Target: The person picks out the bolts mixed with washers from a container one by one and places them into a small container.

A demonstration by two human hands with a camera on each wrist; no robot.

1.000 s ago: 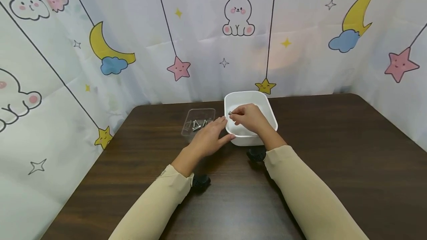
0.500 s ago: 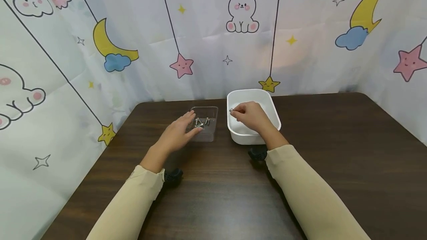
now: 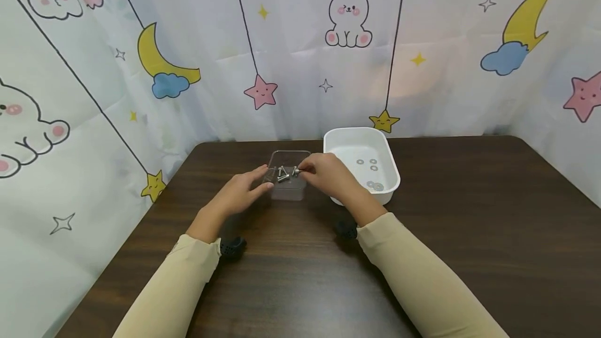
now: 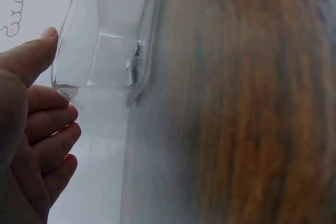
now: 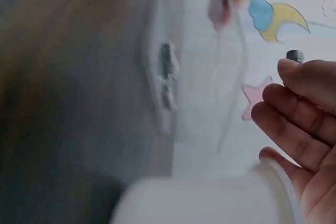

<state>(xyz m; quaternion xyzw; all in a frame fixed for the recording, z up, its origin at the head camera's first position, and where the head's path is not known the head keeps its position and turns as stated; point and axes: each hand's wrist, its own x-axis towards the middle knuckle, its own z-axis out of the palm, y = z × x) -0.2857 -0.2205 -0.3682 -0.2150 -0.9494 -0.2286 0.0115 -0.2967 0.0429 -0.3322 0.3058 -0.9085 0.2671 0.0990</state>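
Note:
My right hand [image 3: 328, 175] pinches a small metal bolt [image 5: 295, 55] between thumb and forefinger; just its dark round end shows in the right wrist view. That hand is above the right side of a clear plastic box [image 3: 287, 192]. Inside the box lie several silver bolts [image 3: 283, 176]. At the box's left side is my left hand [image 3: 235, 192], fingers extended and its thumb by the near left corner. In the left wrist view, the thumb [image 4: 34, 56] lies at the box's rim. To the right stands a white bin [image 3: 394, 179] with several flat washers [image 3: 373, 185] on its floor.
A dark wooden table [image 3: 291, 275] carries both containers near its back edge. Behind it hangs a white curtain [image 3: 291, 30] printed with moons, stars and rabbits. The bin stands close to the box's right side, under my right forearm.
My right hand has moved left from above the white bin to the clear box, pinching a small metal piece throughout. My left hand has shifted left from the bin's edge to the box's left side.

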